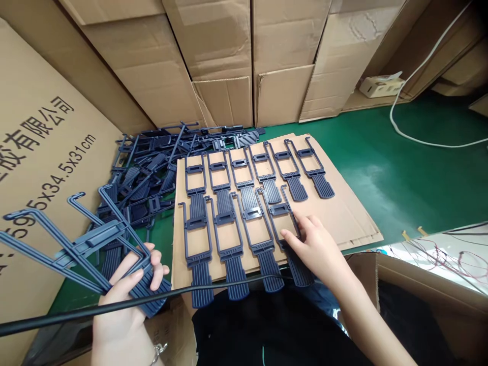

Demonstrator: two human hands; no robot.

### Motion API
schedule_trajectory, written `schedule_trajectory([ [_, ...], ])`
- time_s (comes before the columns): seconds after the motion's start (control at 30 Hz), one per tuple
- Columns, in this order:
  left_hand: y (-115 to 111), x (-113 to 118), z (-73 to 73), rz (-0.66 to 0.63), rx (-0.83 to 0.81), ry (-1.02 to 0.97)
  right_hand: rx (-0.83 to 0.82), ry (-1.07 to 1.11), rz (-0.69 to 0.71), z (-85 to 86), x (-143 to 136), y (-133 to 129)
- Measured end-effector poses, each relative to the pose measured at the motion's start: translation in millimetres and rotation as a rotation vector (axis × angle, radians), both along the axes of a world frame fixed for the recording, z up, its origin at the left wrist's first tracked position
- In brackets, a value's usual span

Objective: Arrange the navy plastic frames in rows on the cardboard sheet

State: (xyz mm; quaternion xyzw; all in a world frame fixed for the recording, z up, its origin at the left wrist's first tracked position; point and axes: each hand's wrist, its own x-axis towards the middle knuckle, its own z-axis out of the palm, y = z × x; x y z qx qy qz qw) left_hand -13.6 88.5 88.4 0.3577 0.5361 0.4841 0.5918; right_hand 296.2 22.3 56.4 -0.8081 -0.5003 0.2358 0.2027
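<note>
Several dark blue plastic frames with ribbed paddle ends lie in two rows on a flat cardboard sheet (343, 213). My left hand (133, 279) is wrapped round a couple of similar plastic frames (91, 241), held raised at the left. At the right end of the front row, my right hand (314, 244) has its thumb and fingers on the side of a plastic frame (282, 222) lying on the sheet. That frame's ribbed end is partly hidden by the hand and wrist.
A tangled pile of the same frames (152, 168) covers the back left of the green table (366, 152). Cardboard boxes (221, 46) stand behind and at the left. A tissue box (381, 86) and white cable are back right. A black cable (76, 314) crosses in front.
</note>
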Motion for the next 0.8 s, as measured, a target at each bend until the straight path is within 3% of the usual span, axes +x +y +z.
schedule_trajectory([
  [0.2, 1, 1, -2.6, -0.014, 0.021, -0.017, -0.094, -0.266, 0.021, -2.2, -12, 2],
  [0.47, -7, 15, 1.9, 0.006, 0.089, -0.058, -0.078, -0.345, 0.058, -2.7, -14, 2],
  [0.63, -1, 21, 4.0, -0.036, 0.120, -0.204, -0.072, -0.385, 0.046, -7.8, -15, 2],
  [0.73, 8, 26, 3.8, -0.039, 0.152, -0.283, -0.026, -0.387, 0.036, -14.4, -13, 4],
  [0.8, 11, 35, 5.3, -0.034, 0.170, -0.315, 0.126, -0.352, 0.018, -11.7, -12, 4],
])
